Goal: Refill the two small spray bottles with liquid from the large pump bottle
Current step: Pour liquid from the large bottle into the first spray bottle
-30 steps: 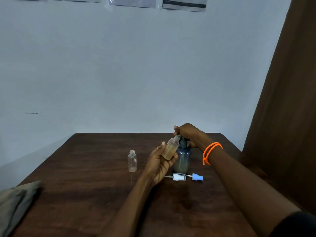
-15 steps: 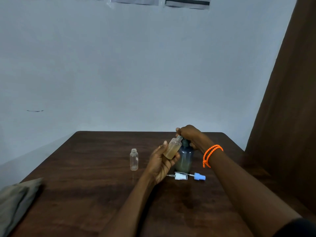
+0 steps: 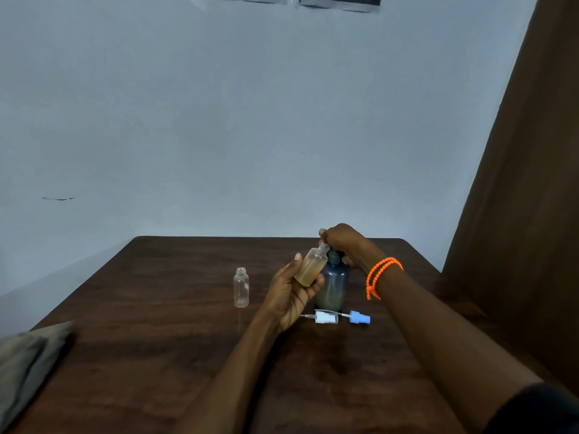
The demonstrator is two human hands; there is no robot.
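One pump head (image 3: pixel 332 252) under right hand (image 3: pixel 343 242)

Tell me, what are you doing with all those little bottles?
A person is filling a small bottle from the big pump bottle. The left hand holds the small bottle tilted, its mouth at the pump's spout, with yellowish liquid inside. The right hand rests on the pump top. A second small bottle stands empty on the table, and two spray caps lie nearby.

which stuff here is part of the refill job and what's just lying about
Job: dark blue plastic pump bottle; small clear bottle of amber liquid; empty clear small bottle; white spray cap; blue spray cap.
Lying about: grey folded cloth.
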